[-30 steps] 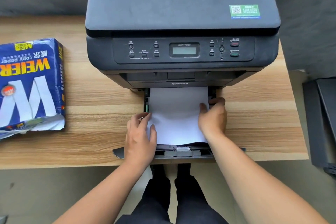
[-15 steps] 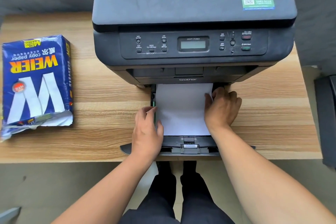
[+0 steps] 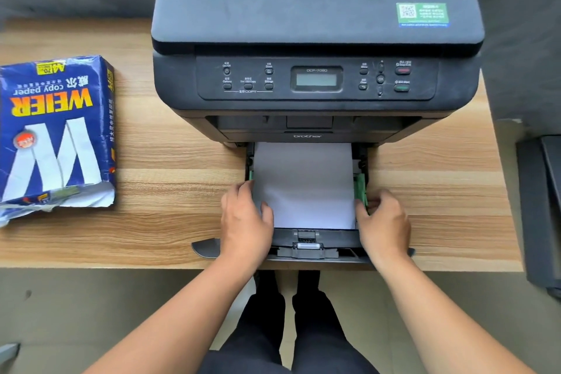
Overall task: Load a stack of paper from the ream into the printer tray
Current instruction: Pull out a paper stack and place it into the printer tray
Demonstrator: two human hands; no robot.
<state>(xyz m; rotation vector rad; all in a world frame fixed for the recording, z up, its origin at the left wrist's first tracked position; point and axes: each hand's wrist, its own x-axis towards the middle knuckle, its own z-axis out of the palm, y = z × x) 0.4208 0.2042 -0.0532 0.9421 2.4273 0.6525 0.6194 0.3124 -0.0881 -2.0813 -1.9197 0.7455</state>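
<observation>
We see the paper point(image 3: 303, 185) lying flat in the pulled-out tray point(image 3: 315, 241), its far edge under the printer point(image 3: 315, 85). Our left hand point(image 3: 246, 222) rests with loose fingers on the paper's left edge; our right hand point(image 3: 384, 222) pinches the green guide point(image 3: 360, 187) at the right edge. The ream point(image 3: 54, 133) sits well apart at left on the desk point(image 3: 170, 191).

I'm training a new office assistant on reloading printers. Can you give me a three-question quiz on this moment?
1. True or false: the paper stack already lies in the pulled-out printer tray.
2. What is the right hand touching? A) the green paper guide B) the control panel C) the ream
3. On which side of the Brother printer does the opened Weier paper ream lie, as seen here?

Key: 1 true; 2 A; 3 the left, on the wooden desk.
</observation>
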